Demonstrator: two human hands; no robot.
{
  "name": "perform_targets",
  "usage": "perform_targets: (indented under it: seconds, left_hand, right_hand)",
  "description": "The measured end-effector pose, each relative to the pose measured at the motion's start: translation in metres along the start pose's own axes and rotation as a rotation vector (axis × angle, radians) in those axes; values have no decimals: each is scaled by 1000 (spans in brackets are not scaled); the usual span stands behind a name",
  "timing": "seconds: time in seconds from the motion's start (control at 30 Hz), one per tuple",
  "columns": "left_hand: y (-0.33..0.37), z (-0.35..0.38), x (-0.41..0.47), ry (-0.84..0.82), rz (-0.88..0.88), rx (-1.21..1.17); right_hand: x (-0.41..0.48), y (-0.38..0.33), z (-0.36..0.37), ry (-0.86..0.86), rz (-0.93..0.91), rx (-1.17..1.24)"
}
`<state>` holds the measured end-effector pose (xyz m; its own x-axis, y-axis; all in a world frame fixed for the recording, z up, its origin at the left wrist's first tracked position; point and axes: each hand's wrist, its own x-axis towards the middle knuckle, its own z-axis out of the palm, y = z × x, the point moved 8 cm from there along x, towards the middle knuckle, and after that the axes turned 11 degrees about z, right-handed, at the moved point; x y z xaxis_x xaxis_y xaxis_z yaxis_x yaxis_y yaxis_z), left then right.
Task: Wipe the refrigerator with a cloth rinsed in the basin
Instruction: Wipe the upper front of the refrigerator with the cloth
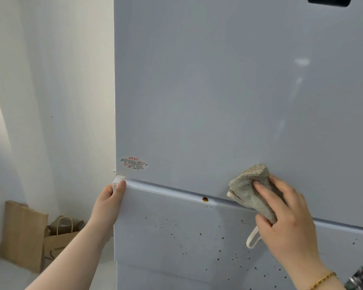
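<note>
right hand (289,218) clamped on the cloth (249,185), left hand (108,201) hanging onto the door corner

So in the lower right of the frame the right hand grips a beige cloth, thumb tucked under it, fingers pressing it against the refrigerator (197,91) right at the seam between the doors. At lower centre-left the left hand holds the top corner of the lower door (172,243), thumb on the front. A brown spot (205,199) sits on the seam between the hands, and dark specks dot the lower door. Paper bags (25,233) lean in the lower left corner.
</note>
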<state>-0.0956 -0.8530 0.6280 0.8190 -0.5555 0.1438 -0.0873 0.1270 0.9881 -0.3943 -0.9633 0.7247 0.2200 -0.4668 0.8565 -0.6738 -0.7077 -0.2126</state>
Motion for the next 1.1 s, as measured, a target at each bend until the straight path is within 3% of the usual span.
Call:
perform_targets:
  seconds: [0.13,0.23,0.53,0.67,0.87,1.1]
  left_hand:
    - [-5,-20,-25,51,39,30]
    - [-6,-26,-42,77,45,-22]
    - [-2,-24,-57,156,54,-61]
    - [-7,-26,-52,151,42,-51]
    - [-13,-26,-48,137,19,-60]
    - [-9,-17,-44,113,4,-108]
  right_hand:
    - [-6,-7,6,33,17,0]
    - [-24,-38,21,6,-96,-62]
    - [-30,-150,66,-220,-159,18]
    - [-28,-107,52,-212,-186,21]
    - [-27,4,8,-170,5,-63]
    - [-27,-34,24,-66,9,-67]
